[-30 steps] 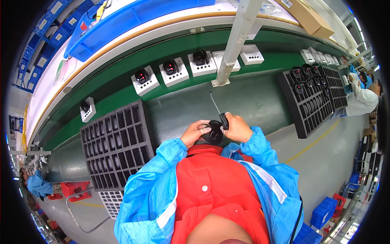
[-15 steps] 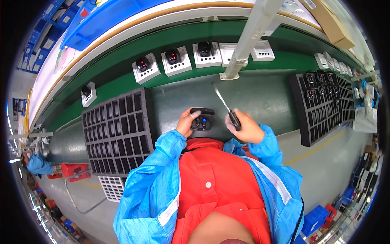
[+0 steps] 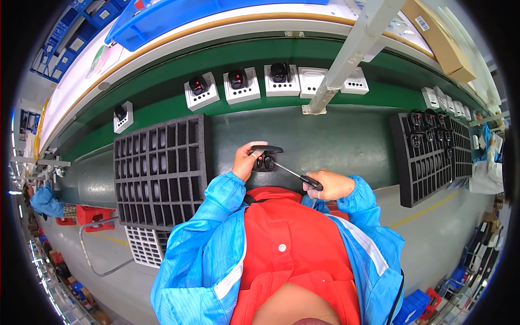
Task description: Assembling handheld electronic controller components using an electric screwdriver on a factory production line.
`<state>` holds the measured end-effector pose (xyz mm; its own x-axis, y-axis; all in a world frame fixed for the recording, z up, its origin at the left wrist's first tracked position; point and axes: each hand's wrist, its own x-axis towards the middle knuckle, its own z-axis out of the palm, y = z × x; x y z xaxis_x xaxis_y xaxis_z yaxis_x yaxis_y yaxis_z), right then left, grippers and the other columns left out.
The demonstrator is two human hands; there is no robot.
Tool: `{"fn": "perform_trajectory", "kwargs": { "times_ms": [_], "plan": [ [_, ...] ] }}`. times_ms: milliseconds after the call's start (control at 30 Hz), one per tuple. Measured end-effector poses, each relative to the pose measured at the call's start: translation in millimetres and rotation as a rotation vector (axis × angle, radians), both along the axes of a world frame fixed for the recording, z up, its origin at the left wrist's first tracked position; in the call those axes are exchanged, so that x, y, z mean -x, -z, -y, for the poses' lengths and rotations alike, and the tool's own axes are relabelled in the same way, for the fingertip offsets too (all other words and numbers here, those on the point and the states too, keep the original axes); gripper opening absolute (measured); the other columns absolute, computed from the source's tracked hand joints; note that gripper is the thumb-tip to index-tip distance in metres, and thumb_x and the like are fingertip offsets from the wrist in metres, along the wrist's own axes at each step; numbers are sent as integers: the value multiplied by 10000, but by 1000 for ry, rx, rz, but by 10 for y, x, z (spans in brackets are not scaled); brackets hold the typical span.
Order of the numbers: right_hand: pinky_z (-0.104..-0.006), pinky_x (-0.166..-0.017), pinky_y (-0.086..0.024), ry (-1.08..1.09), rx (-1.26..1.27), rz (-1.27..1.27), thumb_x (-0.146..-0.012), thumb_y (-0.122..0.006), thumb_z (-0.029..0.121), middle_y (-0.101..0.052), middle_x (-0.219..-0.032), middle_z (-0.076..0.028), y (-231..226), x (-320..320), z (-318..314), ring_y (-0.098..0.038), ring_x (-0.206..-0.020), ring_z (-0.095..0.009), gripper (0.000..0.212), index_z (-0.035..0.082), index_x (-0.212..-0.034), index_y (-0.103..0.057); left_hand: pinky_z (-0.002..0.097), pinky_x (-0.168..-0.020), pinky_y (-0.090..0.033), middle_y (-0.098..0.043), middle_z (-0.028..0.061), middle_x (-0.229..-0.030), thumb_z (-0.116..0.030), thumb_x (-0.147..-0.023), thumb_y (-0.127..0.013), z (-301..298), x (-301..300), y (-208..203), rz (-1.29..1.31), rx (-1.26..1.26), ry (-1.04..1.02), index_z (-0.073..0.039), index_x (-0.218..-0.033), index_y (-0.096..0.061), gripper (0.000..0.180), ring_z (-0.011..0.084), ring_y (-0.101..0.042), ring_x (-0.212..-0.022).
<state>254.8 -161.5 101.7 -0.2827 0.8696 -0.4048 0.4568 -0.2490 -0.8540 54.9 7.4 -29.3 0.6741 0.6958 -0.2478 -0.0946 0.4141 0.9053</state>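
My left hand [image 3: 244,163] is closed around the edge of a black earbud charging case [image 3: 268,149], holding it with the lid raised. Two dark earbuds sit in the case, and a small red light shows on the left one. In my right hand [image 3: 336,185] is a screwdriver [image 3: 291,171] with a black handle and a thin silver shaft. It slants up to the left, its tip at the right earbud; whether it touches is too small to tell.
A black foam tray [image 3: 205,162] with many slots stands to the left, another foam tray [image 3: 402,162] with several cases to the right. White test blocks [image 3: 282,89] line the green ledge, some bearing black cases. A metal post [image 3: 346,59] rises beyond my right hand.
The screwdriver has swung down and left, its tip now at the earbuds instead of pointing up and away. The light in the case was blue and is now red.
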Motion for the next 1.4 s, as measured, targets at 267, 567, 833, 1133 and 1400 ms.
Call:
{"fn": "perform_trajectory", "kwargs": {
  "times_ms": [267, 567, 833, 1133, 1400],
  "plan": [
    [-413, -627, -449, 506, -470, 422, -700, -700, 167, -557, -763, -179, 56, 210, -96, -558, -721, -381, 328, -4, -890, -495, 239, -744, -463, -639, 41, -894, -22, -819, -544, 192, -300, -139, -26, 59, 287, -10, -1016, -621, 212, 110, -584, -807],
    [-481, -706, -464, 461, -244, 577, -666, -631, 128, -592, -815, -252, 414, -142, 92, -568, -794, -434, 334, -43, -915, -490, 291, -765, -486, -609, 78, -998, -124, -849, -572, 494, -648, -291, -160, 138, 559, -18, -1193, -484, 371, 141, -585, -890],
    [-442, -704, -457, 1027, -104, 754, -628, -650, 169, -602, -786, -257, 710, -1594, 294, -586, -803, -415, 310, -50, -810, -525, 316, -794, -460, -610, 102, -1039, -219, -887, -535, 191, -355, 111, -307, 237, 349, -61, -1159, -526, 314, 200, -590, -919],
    [-440, -841, -448, 1288, -161, 837, -673, -627, 233, -610, -966, -258, 1104, -3113, -1232, -562, -962, -417, 394, -31, -958, -564, 316, -795, -464, -624, 109, -1031, -198, -900, -514, -65, 21, 176, -408, 236, 24, -45, -1143, -543, 288, 202, -608, -920],
    [-426, -892, -430, 1066, -386, 643, -716, -692, 337, -572, -1121, -223, 2253, -3942, -2019, -537, -1061, -370, 620, 5, -1198, -487, 280, -702, -484, -644, 86, -944, -220, -874, -554, -360, 879, 100, -491, 161, -497, -46, -1047, -597, 248, 164, -618, -829]
  ]
}}
